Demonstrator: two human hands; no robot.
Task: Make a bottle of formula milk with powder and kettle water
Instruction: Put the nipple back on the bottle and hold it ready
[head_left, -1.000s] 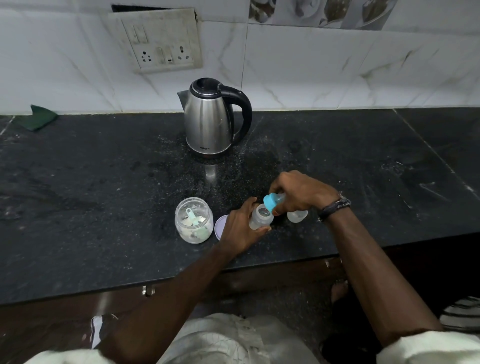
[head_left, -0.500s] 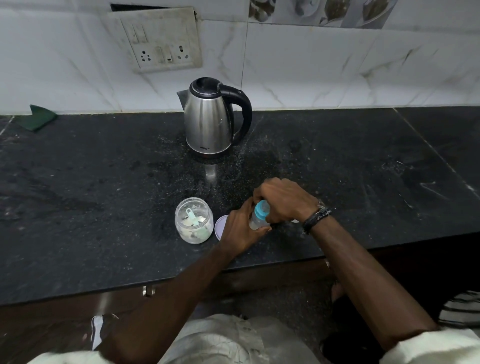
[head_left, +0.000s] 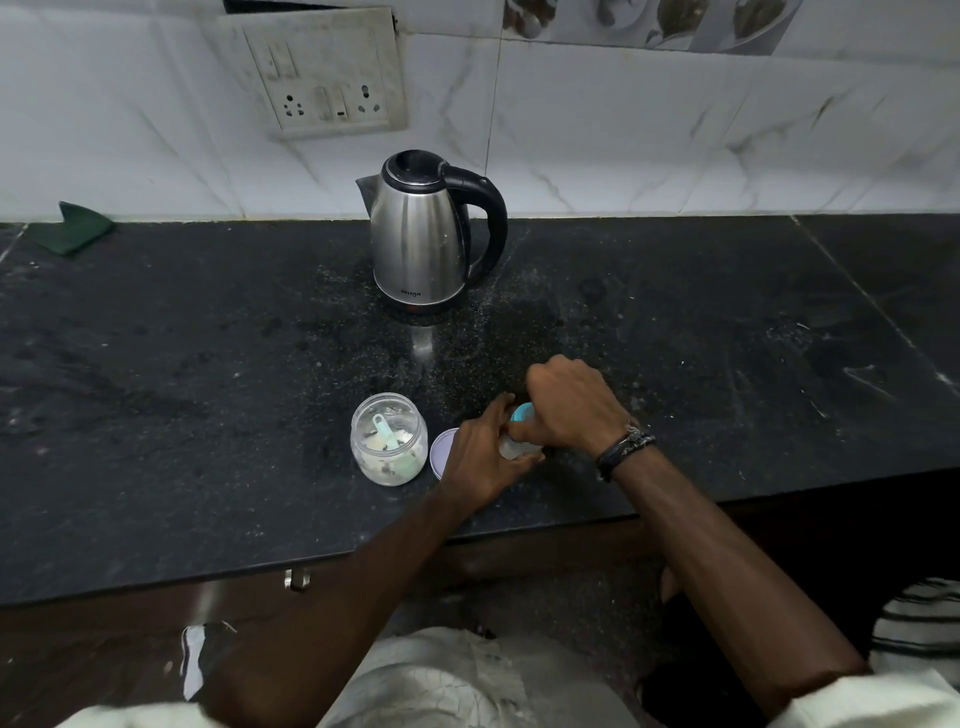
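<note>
The bottle (head_left: 515, 446) stands on the counter (head_left: 208, 364) in front of the kettle (head_left: 422, 244), toward the near edge. The left hand (head_left: 480, 457) grips the bottle body, fingers curled round it. The right hand (head_left: 569, 405) is closed over the blue cap (head_left: 521, 413) on the bottle neck, gripping it from above; whether the cap is fully threaded cannot be told. The powder jar (head_left: 388, 439) stands open to the left of the bottle, with a scoop (head_left: 384, 427) resting inside and its lid (head_left: 442, 451) lying between jar and bottle. The bottle contents are mostly hidden by the hands. Judged from this layout, powder and water steps appear complete and capping is in hand. Remaining: secure the cap, shake to mix, and close the jar.
</note>
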